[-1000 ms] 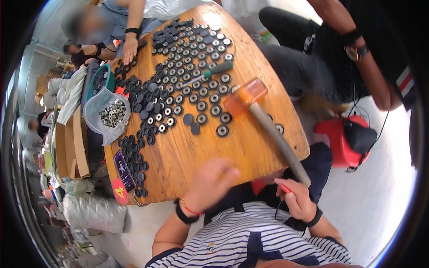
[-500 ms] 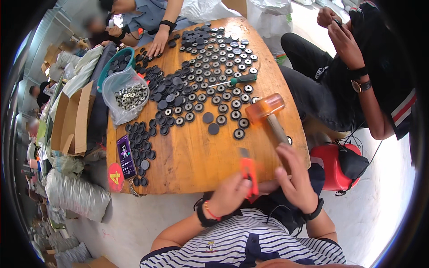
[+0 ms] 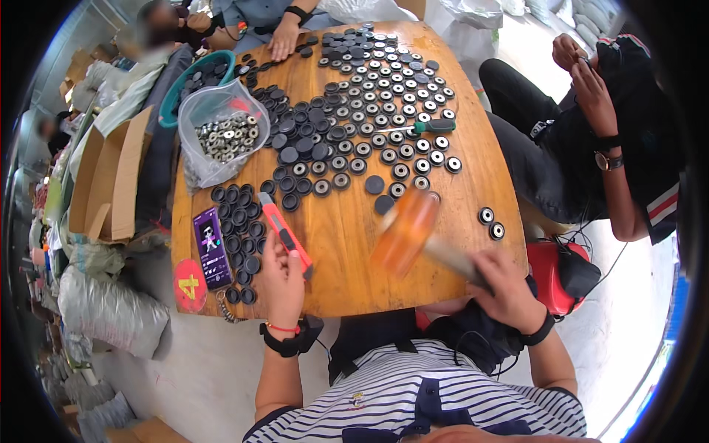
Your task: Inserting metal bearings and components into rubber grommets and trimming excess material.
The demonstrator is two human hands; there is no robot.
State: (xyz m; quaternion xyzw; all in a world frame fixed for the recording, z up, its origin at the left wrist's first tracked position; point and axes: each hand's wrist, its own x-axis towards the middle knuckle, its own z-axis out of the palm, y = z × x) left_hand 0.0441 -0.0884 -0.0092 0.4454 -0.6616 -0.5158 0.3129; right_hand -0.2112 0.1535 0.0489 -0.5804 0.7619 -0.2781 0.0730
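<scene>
My left hand (image 3: 282,279) is closed around a red utility knife (image 3: 286,235) with its blade slid out, above the left part of the wooden table, beside the black rings. My right hand (image 3: 508,294) grips the handle of a mallet with an amber head (image 3: 405,232). The mallet is smeared by motion over the near middle of the table. Just beyond its head lie two flat black discs (image 3: 374,184). Many black rings with metal centres (image 3: 340,181) are spread across the table. Other black rings (image 3: 235,214) without metal in them lie near my left hand.
A clear tub of metal rings (image 3: 221,164) stands beside a teal basket (image 3: 181,92). A green-handled screwdriver (image 3: 434,126) lies among the parts. A phone (image 3: 211,247) rests at the left edge. One co-worker's hand (image 3: 284,38) is on the far side; another person (image 3: 602,111) sits right.
My left hand has carried the knife leftward. My right hand has taken hold of the mallet, which lay on the table, and its head has swung left and nearer.
</scene>
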